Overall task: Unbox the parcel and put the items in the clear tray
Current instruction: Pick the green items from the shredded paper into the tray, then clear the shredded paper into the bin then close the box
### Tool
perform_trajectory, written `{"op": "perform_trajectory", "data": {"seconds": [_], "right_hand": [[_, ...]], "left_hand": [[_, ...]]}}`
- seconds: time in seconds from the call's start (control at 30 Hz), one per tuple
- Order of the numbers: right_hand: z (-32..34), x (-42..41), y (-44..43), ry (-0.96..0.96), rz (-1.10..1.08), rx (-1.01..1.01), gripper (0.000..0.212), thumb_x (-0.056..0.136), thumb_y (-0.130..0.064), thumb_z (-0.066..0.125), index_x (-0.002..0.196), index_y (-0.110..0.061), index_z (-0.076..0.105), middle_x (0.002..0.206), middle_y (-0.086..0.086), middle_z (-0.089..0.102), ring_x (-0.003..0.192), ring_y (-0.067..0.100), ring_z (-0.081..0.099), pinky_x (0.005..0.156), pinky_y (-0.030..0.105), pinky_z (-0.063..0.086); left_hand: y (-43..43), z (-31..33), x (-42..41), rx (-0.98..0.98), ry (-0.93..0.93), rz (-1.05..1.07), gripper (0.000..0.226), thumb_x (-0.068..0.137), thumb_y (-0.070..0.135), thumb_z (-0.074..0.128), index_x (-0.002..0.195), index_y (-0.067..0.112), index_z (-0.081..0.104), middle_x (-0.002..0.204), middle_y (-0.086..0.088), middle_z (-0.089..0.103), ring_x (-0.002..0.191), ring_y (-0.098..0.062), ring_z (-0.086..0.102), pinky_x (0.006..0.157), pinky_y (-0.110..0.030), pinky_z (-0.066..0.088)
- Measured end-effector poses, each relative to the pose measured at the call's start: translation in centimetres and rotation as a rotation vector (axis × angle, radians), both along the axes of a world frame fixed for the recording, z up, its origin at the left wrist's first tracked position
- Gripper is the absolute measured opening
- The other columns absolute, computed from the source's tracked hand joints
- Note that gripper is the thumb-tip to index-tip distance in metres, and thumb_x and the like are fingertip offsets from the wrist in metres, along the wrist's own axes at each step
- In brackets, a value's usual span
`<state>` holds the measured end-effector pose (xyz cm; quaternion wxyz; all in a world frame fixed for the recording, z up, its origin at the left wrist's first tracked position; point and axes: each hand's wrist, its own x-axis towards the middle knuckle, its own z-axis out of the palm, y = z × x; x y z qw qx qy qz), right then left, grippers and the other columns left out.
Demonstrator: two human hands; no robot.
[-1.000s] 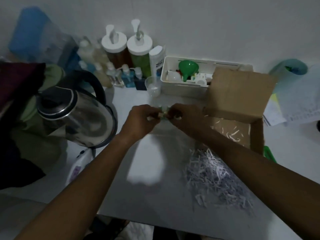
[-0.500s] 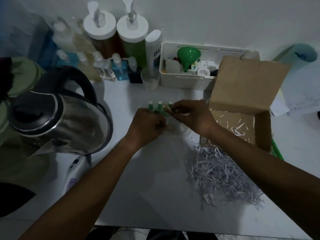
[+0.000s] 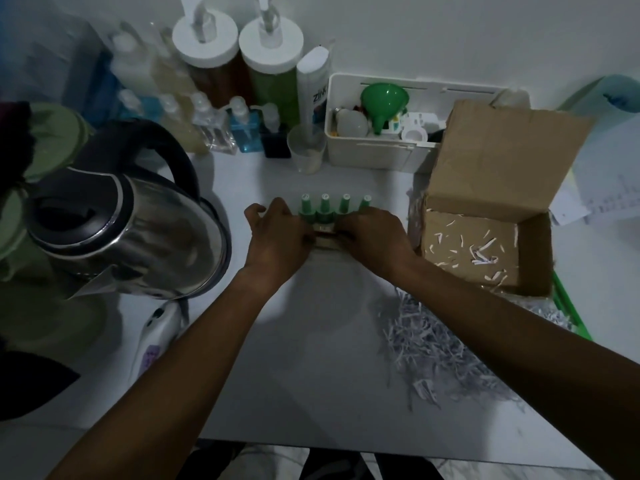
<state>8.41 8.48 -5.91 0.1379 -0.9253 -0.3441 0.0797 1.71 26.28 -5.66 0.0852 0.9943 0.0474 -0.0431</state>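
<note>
Fingers curled, the left hand [image 3: 277, 233] and right hand [image 3: 374, 237] grip opposite ends of four green-capped bottles [image 3: 325, 206], the row lying crosswise, apparently bundled.

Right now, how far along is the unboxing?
Done: the cardboard box stands open, and most of the shredded paper lies heaped on the table. In hand: the left hand and right hand grip a row of four green-capped bottles between them. Left: putting them in the clear tray, which I cannot make out here.
</note>
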Motion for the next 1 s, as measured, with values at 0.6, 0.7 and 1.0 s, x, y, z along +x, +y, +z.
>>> {"op": "perform_trajectory", "data": {"seconds": [0.6,0.7,1.0], "right_hand": [[3.3,-4.3,-10.8,-0.172,-0.316,0.425,0.016,0.082,-0.019,0.068,0.095,-0.016,0.075,0.097,0.002,0.074,0.092,0.022,0.064,0.084,0.031,0.049],[3.8,-6.1,-14.9,-0.228,-0.388,0.459,0.021,0.083,-0.021,0.065,0.1,-0.014,0.075,0.106,0.006,0.073,0.099,0.026,0.063,0.089,0.034,0.049],[0.7,-13.7,-27.7,-0.142,-0.795,0.392,0.075,0.077,-0.05,0.069,0.14,-0.014,0.05,0.137,0.011,0.055,0.126,0.028,0.05,0.103,0.043,0.043]], "left_hand": [[-8.7,3.8,-1.9,-0.437,-0.303,-0.168,0.018,0.076,0.028,0.074,0.093,0.022,0.079,0.089,0.003,0.077,0.085,-0.022,0.068,0.083,-0.032,0.052],[-12.6,3.4,-3.7,-0.465,-0.289,-0.136,0.03,0.08,0.037,0.073,0.105,0.021,0.075,0.104,0.002,0.074,0.1,-0.021,0.066,0.091,-0.032,0.051],[-21.2,-1.3,-11.1,-0.485,0.066,0.158,0.116,0.058,0.091,0.058,0.152,0.038,0.016,0.165,-0.004,0.01,0.151,-0.026,0.012,0.12,-0.053,0.02]]}}
